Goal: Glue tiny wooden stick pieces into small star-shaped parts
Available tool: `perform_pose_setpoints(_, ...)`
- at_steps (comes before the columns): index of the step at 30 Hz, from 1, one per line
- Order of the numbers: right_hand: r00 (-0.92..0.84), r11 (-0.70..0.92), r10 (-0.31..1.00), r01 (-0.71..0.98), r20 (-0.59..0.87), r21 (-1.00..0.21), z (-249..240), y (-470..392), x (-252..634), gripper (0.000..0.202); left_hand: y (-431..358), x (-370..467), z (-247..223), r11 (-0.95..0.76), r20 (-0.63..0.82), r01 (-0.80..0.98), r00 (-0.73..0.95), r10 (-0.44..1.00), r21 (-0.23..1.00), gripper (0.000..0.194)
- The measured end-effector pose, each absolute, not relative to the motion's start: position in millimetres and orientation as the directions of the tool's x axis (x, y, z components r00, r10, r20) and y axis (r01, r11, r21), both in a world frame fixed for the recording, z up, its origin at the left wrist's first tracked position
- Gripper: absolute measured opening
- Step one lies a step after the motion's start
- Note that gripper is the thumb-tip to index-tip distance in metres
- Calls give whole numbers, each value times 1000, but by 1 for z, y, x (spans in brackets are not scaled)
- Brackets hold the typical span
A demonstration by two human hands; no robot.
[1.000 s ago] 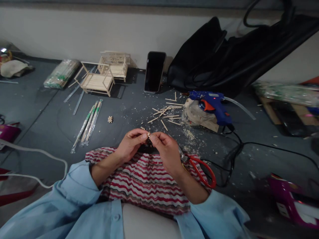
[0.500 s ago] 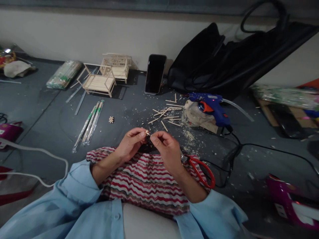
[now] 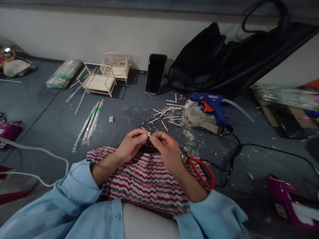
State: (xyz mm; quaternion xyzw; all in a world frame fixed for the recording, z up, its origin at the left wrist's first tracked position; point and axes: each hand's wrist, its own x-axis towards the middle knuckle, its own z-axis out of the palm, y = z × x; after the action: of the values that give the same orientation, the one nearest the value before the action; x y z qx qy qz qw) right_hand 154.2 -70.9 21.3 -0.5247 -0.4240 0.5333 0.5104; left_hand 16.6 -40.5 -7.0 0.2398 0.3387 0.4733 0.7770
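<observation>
Between my fingertips is a small pale wooden piece (image 3: 149, 134), mostly hidden by the fingers. My left hand (image 3: 132, 143) pinches it from one side, and my right hand (image 3: 166, 147) grips it with thumb and forefinger from the other. Just beyond the hands lie several short thin wooden sticks (image 3: 164, 113) among shavings. A small star-shaped cluster of wood bits (image 3: 111, 119) sits on the dark table to the left. By my right wrist are red-handled scissors or pliers (image 3: 203, 172), resting on the striped cloth (image 3: 147, 184) over my lap.
A blue glue gun (image 3: 211, 106) rests on a plastic-wrapped block at the right, its black cord trailing. Miniature wooden furniture frames (image 3: 99, 83), wrapped stick bundles (image 3: 91, 122) and a propped phone (image 3: 156, 73) stand farther back. A black bag (image 3: 214, 66) leans against the wall.
My two hands have come closer together; the right fingertips now meet the small wooden piece that the left fingers held. Nothing else on the table has visibly moved.
</observation>
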Motion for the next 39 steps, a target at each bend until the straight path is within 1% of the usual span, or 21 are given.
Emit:
perform_pose_setpoints(7,82,-100,991,-102,-108,-990,21,-70,156,18,-40,16,-9,450,-296,-593,343,892,668,26)
perform_pose_setpoints(13,134,40,989,123,56,-992,24,-73,160,12,-40,16,-7,463,-313,-605,342,886,648,25)
perform_pose_setpoints(18,153,120,973,307,173,-944,25,-74,159,10,-40,16,-5,484,-324,-618,360,875,620,25)
perform_pose_setpoints(20,137,155,967,347,213,-925,26,-74,160,8,-40,16,-5,491,-324,-620,370,871,612,24)
perform_pose_setpoints(23,127,189,960,361,249,-913,27,-75,160,6,-41,16,-6,496,-319,-618,381,868,610,25)
perform_pose_setpoints(32,120,230,948,383,295,-895,27,-74,161,5,-42,16,-7,526,-337,-594,407,849,608,26)
perform_pose_setpoints(39,132,227,947,368,292,-902,28,-74,161,5,-43,16,-5,540,-333,-582,430,839,608,28)
